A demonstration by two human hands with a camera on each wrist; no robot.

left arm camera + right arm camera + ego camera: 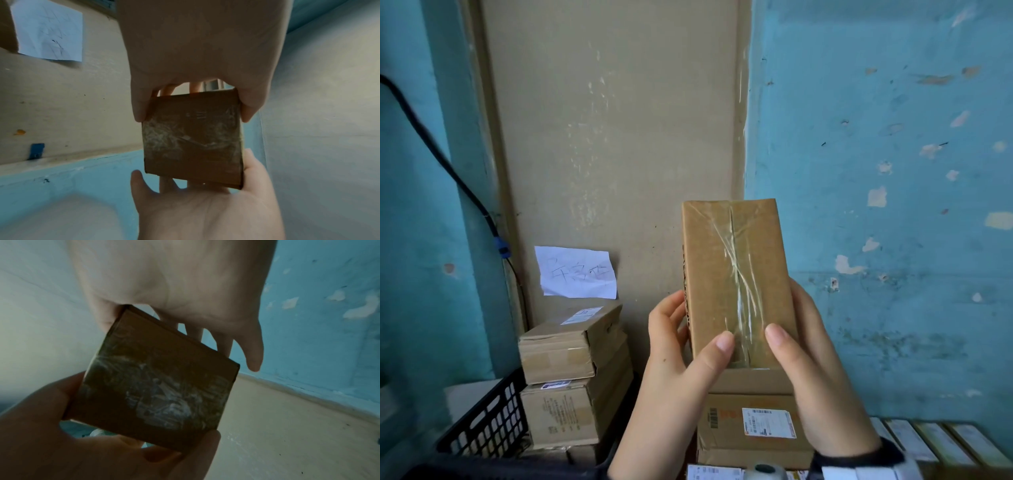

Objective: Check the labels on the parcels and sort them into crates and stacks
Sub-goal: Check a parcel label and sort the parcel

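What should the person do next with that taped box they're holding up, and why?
Probably turn the box over. Both the left hand and the right hand hold it upright, and the face toward the head camera shows only clear tape over the seam, no label. The label likely sits on a hidden side.

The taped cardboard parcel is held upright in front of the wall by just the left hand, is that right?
Not quite: both hands hold it. In the head view the left hand and the right hand grip the lower end of the taped parcel, thumbs on its front. It does stand upright before the wall.
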